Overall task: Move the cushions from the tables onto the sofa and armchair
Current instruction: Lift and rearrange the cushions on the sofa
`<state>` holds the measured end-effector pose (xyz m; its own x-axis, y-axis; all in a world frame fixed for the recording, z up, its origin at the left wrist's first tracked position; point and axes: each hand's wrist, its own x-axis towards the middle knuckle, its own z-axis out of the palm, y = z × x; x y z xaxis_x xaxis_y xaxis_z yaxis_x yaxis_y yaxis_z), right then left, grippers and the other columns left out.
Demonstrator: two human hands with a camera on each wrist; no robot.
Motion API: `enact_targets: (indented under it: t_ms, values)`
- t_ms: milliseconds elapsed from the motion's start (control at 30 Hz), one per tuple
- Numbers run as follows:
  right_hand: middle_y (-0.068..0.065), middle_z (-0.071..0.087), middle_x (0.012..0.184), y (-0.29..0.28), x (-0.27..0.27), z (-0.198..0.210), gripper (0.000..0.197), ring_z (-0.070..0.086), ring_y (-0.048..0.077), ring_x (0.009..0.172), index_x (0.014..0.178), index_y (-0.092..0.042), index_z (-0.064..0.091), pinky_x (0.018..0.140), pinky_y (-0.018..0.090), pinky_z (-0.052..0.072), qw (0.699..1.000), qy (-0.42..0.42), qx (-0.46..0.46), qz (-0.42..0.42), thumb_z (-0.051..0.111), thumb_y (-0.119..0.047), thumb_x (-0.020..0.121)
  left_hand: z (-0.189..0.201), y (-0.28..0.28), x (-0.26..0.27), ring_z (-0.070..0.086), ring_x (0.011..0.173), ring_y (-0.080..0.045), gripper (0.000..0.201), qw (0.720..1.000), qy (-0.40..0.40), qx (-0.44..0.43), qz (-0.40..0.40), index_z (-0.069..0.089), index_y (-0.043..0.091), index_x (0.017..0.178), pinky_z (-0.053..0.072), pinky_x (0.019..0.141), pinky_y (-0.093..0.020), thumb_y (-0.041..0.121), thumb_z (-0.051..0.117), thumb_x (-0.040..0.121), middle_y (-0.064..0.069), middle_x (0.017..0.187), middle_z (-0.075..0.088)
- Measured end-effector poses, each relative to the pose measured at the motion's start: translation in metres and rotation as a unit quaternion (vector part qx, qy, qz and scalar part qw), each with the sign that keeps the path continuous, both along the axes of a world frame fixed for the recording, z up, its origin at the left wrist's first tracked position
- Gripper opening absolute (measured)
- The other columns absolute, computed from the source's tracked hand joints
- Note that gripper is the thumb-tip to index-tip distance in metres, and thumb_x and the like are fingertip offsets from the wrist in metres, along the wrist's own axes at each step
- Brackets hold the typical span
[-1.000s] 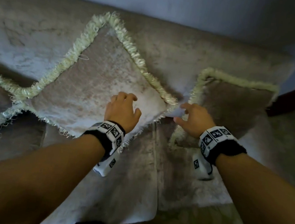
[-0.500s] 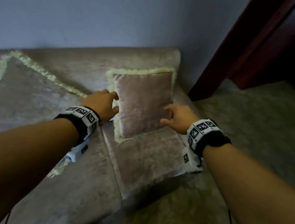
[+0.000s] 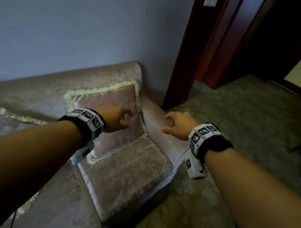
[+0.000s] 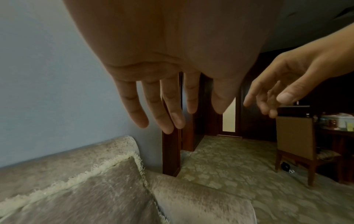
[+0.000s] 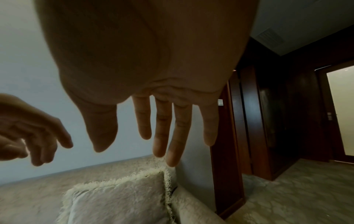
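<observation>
A pinkish cushion [image 3: 117,105] with a cream fringe leans against the back of the beige sofa [image 3: 126,180] at its right end. It shows again in the left wrist view as the cushion [image 4: 95,197] and in the right wrist view as the cushion [image 5: 118,201]. A second fringed cushion [image 3: 1,110] lies to the left, mostly out of frame. My left hand [image 3: 115,117] hovers above the first cushion, fingers loose and apart, holding nothing. My right hand [image 3: 178,124] hangs over the sofa's right arm, fingers relaxed and empty. Both hands are clear of the fabric.
A dark wooden door frame [image 3: 191,48] stands right beside the sofa's end. Patterned green carpet [image 3: 239,136] spreads to the right. A wooden chair [image 4: 298,145] and a cluttered table [image 4: 337,121] stand further off. A lit doorway [image 5: 341,112] opens at the far right.
The view has swung right, from the large left cushion to the sofa's right end. Both hands have left the cushions and lifted, and now hover with loose fingers.
</observation>
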<state>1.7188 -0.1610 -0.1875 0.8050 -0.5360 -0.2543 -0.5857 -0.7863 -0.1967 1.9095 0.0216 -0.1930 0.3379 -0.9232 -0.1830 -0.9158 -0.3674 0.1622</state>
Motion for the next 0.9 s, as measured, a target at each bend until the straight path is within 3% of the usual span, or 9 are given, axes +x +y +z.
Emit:
enact_targets:
  t_ms: [267, 533, 767, 900]
  values:
    - [0.008, 0.06, 0.129, -0.061, 0.045, -0.008, 0.062, 0.059, 0.028, 0.113, 0.141, -0.02, 0.049, 0.096, 0.043, 0.05, 0.999, 0.032, -0.019, 0.013, 0.064, -0.052, 0.089, -0.017, -0.068, 0.051, 0.063, 0.109, -0.02, 0.046, 1.0, 0.0, -0.012, 0.001, 0.049, 0.033, 0.138, 0.053, 0.091, -0.037, 0.047, 0.056, 0.095, 0.003, 0.121, 0.067]
    - [0.007, 0.061, 0.129, -0.105, 0.087, -0.018, 0.064, 0.058, 0.027, 0.115, 0.142, -0.018, 0.048, 0.097, 0.042, 0.049, 0.998, 0.048, -0.009, 0.037, 0.063, -0.052, 0.089, -0.031, -0.102, 0.083, 0.062, 0.109, -0.02, 0.047, 1.0, -0.001, 0.002, 0.022, 0.048, 0.032, 0.138, 0.051, 0.091, -0.035, 0.048, 0.054, 0.095, 0.003, 0.123, 0.067]
    - [0.009, 0.063, 0.124, -0.154, 0.133, -0.032, 0.066, 0.059, 0.028, 0.113, 0.139, -0.019, 0.051, 0.093, 0.04, 0.051, 0.992, 0.044, -0.007, 0.115, 0.065, -0.055, 0.085, -0.034, -0.12, 0.098, 0.06, 0.111, -0.019, 0.049, 0.993, -0.01, 0.011, 0.116, 0.046, 0.031, 0.141, 0.05, 0.09, -0.034, 0.048, 0.054, 0.096, 0.004, 0.125, 0.064]
    - [0.008, 0.065, 0.123, -0.184, 0.147, -0.036, 0.061, 0.059, 0.029, 0.115, 0.139, -0.017, 0.052, 0.095, 0.038, 0.05, 0.982, 0.032, -0.011, 0.187, 0.063, -0.051, 0.089, -0.039, -0.129, 0.093, 0.059, 0.113, -0.018, 0.049, 0.981, -0.013, 0.021, 0.194, 0.047, 0.032, 0.139, 0.05, 0.096, -0.039, 0.049, 0.055, 0.094, 0.005, 0.125, 0.065]
